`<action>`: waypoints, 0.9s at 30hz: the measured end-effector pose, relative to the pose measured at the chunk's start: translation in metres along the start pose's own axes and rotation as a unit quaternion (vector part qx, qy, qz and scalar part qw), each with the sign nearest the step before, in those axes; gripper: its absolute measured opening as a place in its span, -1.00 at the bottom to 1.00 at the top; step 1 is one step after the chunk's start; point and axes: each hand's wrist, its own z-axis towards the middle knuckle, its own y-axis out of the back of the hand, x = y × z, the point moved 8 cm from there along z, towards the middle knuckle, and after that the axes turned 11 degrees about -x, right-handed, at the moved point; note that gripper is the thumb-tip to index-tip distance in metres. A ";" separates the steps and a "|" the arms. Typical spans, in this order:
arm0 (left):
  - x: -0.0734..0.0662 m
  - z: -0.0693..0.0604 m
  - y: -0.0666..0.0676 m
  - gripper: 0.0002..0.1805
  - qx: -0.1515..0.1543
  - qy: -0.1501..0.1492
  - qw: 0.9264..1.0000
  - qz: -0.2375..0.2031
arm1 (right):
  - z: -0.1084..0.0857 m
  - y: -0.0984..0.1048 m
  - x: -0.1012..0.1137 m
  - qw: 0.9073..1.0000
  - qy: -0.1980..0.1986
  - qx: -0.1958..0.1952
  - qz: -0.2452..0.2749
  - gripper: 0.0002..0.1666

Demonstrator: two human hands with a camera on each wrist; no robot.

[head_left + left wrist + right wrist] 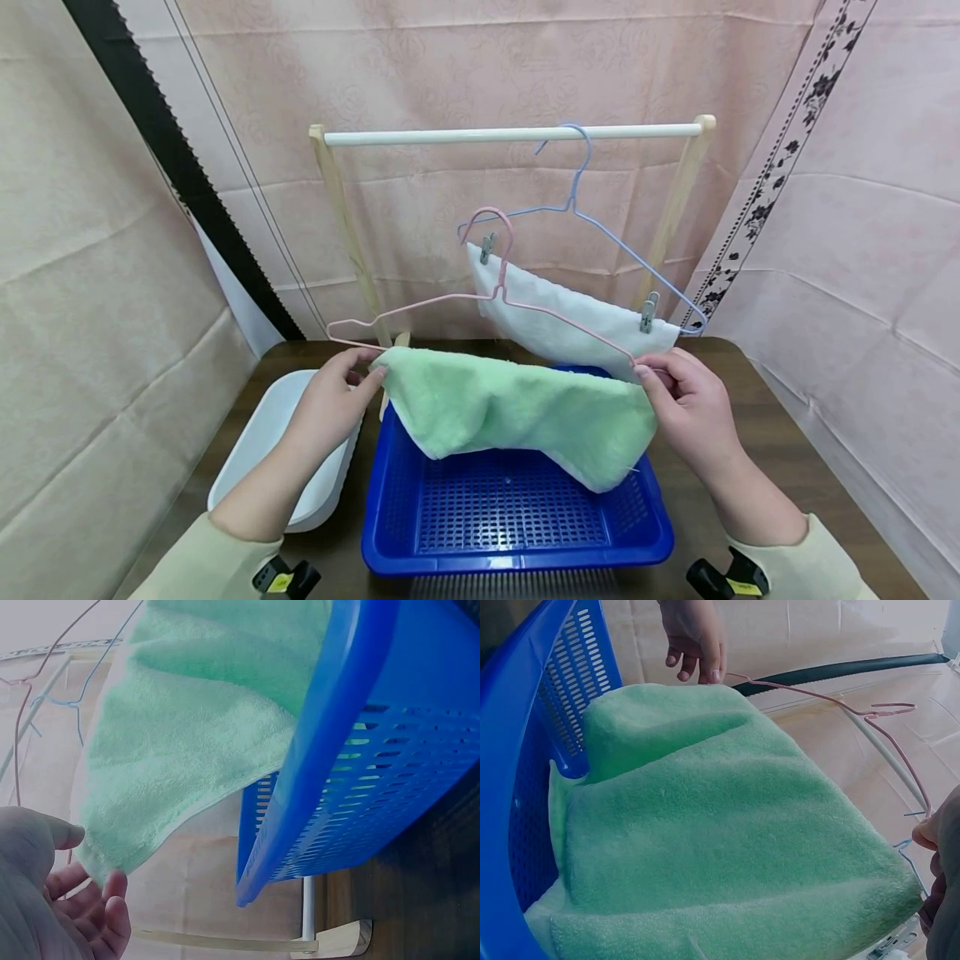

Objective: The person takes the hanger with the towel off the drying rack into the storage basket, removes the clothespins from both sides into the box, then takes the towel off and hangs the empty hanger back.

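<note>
A light green towel (517,404) hangs along the lower bar of a pink clothes hanger (450,297), its lower part drooping over a blue basket (517,560). My left hand (341,396) pinches the towel's left corner, close to the hanger's left end. In the left wrist view, that corner lies between the thumb (67,834) and fingers. With thumb and fingers, my right hand (693,404) grips the hanger's right end beside the towel's other corner. Its fingers are partly hidden in the right wrist view, where the towel (727,825) fills the middle.
Behind, a rack's white rod (450,136) carries a blue hanger (615,237) with a white towel (555,308) held by clips (649,312). A white tub (258,433) stands left of the basket on the brown table (780,467). Pale curtains surround it.
</note>
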 end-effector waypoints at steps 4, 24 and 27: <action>-0.002 0.000 0.001 -0.60 -0.005 -0.001 1.000 0.004 | 0.000 0.000 0.000 1.000 0.002 -0.001 -0.001 -0.79; -0.011 -0.008 -0.011 -0.72 0.019 -0.019 0.999 0.036 | 0.000 -0.003 -0.002 1.000 0.005 -0.011 0.003 -0.80; -0.012 -0.009 -0.014 -0.72 0.029 -0.020 0.999 0.039 | 0.000 -0.003 -0.003 1.000 0.007 -0.013 0.002 -0.79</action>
